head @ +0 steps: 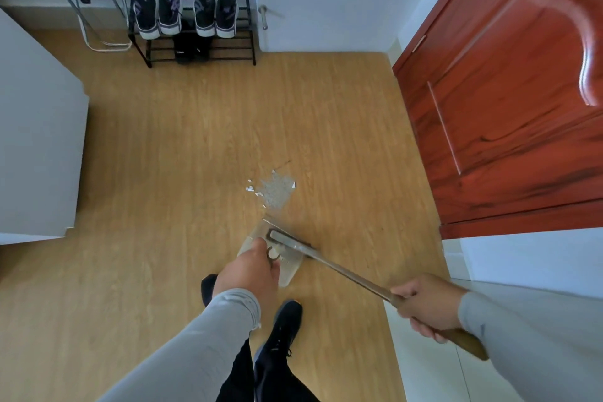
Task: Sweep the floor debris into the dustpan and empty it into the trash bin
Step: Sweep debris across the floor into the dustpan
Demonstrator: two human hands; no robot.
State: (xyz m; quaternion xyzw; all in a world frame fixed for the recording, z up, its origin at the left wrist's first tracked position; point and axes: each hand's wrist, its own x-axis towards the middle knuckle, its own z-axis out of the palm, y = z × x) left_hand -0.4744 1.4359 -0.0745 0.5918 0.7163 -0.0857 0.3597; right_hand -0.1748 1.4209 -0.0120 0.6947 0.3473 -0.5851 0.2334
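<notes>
Head view looks down on a wooden floor [163, 140] where a person stands in dark trousers and dark shoes [284, 326]. The left hand [251, 268], at the end of a grey-sleeved arm stretched forward and down, has its fingers curled round the handle of a translucent dustpan [280, 258], which is held low over the floor with its front edge turned toward the debris. The right hand [427, 307] comes in from the right, its arm bent and also in a grey sleeve; its fingers are wrapped round the brown wooden handle of a broom [342, 271]. The handle runs slantwise from the lower right up to the left, and its end passes behind the hand toward the lower right. The broom's dark head lies against the dustpan, just past the left hand; whether it touches the floor cannot be told. The debris [275, 189], a small pale heap of crumbs with a few white scraps at its left edge, lies on the floor just beyond the dustpan's front edge, apart from it. At the far wall stands a black shoe rack [199, 49] with two pairs of dark sneakers set toe-up on its top. A red-brown wooden door [505, 91] fills the right side.
</notes>
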